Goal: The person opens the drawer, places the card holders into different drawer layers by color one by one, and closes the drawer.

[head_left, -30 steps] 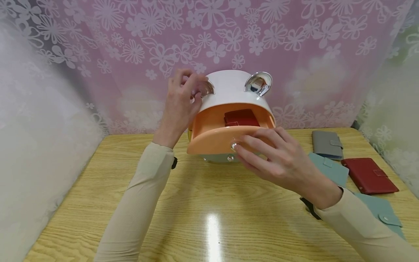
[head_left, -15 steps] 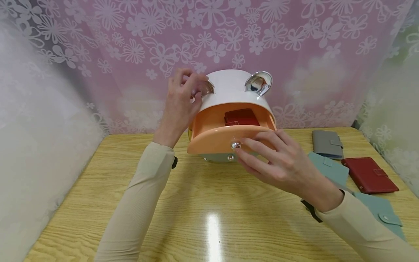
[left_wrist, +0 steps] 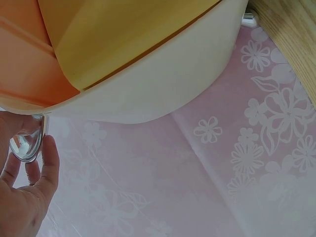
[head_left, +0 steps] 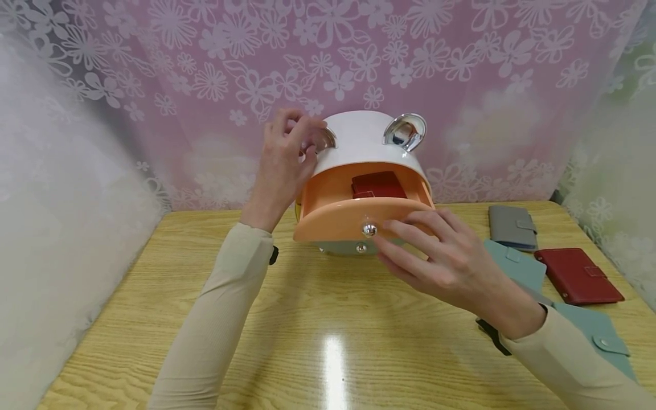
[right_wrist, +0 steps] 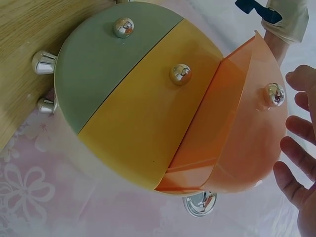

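Right fingers (right_wrist: 298, 152) apart, left fingers (left_wrist: 50, 165) round silver ear (left_wrist: 28, 149), red wallet (head_left: 380, 185) in orange drawer (head_left: 330, 222), head view only

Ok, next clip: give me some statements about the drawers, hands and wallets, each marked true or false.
1. The orange drawer is pulled open. True.
2. The yellow drawer is open too. False: the yellow drawer is shut.
3. The left hand holds a silver ear. True.
4. The right hand grips a knob. False: the right hand holds nothing.
5. A red wallet lies inside the orange drawer. True.
6. The gray wallet lies inside that drawer too. False: the gray wallet lies on the table.
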{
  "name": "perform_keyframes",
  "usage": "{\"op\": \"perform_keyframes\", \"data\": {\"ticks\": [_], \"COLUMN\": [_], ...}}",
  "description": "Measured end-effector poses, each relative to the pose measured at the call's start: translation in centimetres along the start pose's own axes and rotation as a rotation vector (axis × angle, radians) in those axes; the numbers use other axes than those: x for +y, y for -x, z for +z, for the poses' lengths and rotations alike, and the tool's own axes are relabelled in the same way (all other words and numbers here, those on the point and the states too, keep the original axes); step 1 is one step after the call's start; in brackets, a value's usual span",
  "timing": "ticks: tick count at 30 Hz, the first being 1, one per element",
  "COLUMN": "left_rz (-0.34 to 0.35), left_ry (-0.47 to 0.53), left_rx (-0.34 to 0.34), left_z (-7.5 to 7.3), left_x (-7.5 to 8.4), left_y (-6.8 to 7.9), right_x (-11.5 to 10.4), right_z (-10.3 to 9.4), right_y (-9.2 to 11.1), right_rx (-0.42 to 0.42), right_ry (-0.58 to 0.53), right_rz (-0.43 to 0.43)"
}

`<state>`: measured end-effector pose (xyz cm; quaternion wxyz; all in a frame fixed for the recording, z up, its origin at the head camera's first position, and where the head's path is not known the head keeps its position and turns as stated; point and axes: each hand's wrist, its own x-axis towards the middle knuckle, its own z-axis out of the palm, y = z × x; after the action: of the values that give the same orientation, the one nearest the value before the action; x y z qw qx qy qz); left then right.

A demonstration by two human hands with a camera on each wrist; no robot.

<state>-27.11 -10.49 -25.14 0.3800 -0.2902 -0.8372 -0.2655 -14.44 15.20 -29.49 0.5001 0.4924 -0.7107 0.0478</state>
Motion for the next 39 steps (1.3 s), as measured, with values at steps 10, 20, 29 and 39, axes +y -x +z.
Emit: {"op": "perform_keyframes", "data": {"ticks": [10, 20, 29, 39], "left_rz": [-0.001, 0.005, 0.010, 0.017], "left_ry": [-0.003, 0.000, -0.007, 0.011], "left_rx": [0.002, 0.003, 0.001, 0.012], "left_z": [0.1, 0.1, 0.1, 0.2], "left_x": [-0.2, -0.2, -0.2, -0.1], "left_y": [0.2, 0.2, 0.2, 0.1], "right_x": [-0.1, -0.1, 0.0, 0.2], "right_z": [-0.4, -1.1, -1.4, -2.0], "right_y": [0.6, 1.5, 2.0, 2.6], "right_rx": [0.028, 0.019, 0.044, 0.044], "right_ry": [-0.001, 0.005, 0.003, 0.000], "right_rz": [0.037, 0.076, 0.100, 0.128]}}
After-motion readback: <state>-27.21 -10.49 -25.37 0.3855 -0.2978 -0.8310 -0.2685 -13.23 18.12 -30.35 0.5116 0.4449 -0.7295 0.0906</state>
